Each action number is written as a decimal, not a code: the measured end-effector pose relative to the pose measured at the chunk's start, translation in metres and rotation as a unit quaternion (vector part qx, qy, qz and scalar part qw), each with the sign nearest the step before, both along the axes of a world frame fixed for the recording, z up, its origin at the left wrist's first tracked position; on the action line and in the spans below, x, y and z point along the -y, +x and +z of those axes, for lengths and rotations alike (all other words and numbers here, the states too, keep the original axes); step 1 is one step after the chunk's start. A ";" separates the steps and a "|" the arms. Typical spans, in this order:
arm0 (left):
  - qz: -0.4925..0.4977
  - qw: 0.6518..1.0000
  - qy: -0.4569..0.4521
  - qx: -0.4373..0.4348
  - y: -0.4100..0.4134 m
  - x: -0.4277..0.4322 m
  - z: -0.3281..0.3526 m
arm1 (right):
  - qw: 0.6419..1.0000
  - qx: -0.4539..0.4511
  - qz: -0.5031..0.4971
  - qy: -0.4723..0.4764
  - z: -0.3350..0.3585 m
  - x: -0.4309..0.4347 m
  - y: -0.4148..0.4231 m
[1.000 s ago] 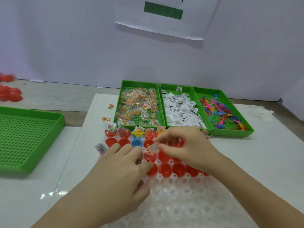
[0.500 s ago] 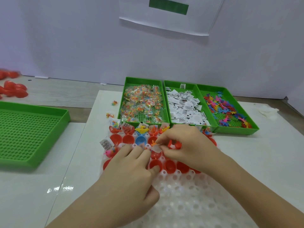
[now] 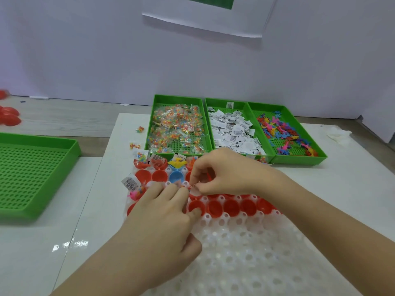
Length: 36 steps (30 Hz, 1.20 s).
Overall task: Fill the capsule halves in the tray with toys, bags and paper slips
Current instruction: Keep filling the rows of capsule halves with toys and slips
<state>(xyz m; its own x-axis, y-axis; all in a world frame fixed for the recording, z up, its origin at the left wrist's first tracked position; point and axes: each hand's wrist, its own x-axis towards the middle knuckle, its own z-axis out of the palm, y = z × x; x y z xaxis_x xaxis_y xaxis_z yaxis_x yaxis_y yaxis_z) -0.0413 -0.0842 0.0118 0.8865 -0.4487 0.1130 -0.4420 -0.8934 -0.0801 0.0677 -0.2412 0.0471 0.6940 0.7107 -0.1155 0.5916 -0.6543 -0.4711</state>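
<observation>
I see both hands meeting over the far end of the white tray [image 3: 245, 253], which lies on the table directly in front of me. My right hand [image 3: 230, 174] is curled, thumb and forefinger pinching a small pale piece [image 3: 194, 189]. It is too small for me to tell whether it is a bag or a paper slip. My left hand [image 3: 162, 216] holds nothing. Its fingers lie fairly straight on the tray just left of the pinch, and its thumb touches the rim of the nearest red capsule half [image 3: 197, 207].

That half is what the next move turns on, as I judge it. It sits just below the pinched piece, on my side of it, with its mouth up. It starts a row of 5 open red halves whose long axis runs left to right across the tray, passing under my right wrist. The right hand is nearer to the rest of that row, and the left hand is nearer to this first cup. 1 blue capsule half [image 3: 176, 177] sits 1 row beyond the fingers, also mouth up.

Beyond the tray stand 3 green bins side by side, holding bags [image 3: 177, 129], paper slips [image 3: 233, 131] and toys [image 3: 284, 133]. Their long sides run away from me.
</observation>
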 end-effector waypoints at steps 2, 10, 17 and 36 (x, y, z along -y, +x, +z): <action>-0.001 1.000 0.000 -0.002 0.000 0.000 0.000 | 1.000 -0.013 0.008 -0.016 0.001 -0.005 0.002; -0.016 1.000 -0.023 -0.003 0.000 0.000 0.002 | 0.999 -0.027 -0.003 -0.017 -0.002 -0.003 0.004; -0.025 0.999 -0.048 0.003 0.000 -0.003 0.009 | 0.997 -0.046 -0.045 0.037 0.009 0.011 0.008; -0.050 0.998 -0.036 0.013 0.000 0.000 0.005 | 0.994 -0.028 -0.071 0.076 -0.002 0.016 0.010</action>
<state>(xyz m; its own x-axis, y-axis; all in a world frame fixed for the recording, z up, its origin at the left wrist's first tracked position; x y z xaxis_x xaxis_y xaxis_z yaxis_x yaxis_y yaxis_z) -0.0415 -0.0845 0.0172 0.8336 -0.5255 0.1700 -0.5287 -0.8483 -0.0295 0.0775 -0.2571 0.0455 0.7845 0.6176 -0.0556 0.4674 -0.6479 -0.6015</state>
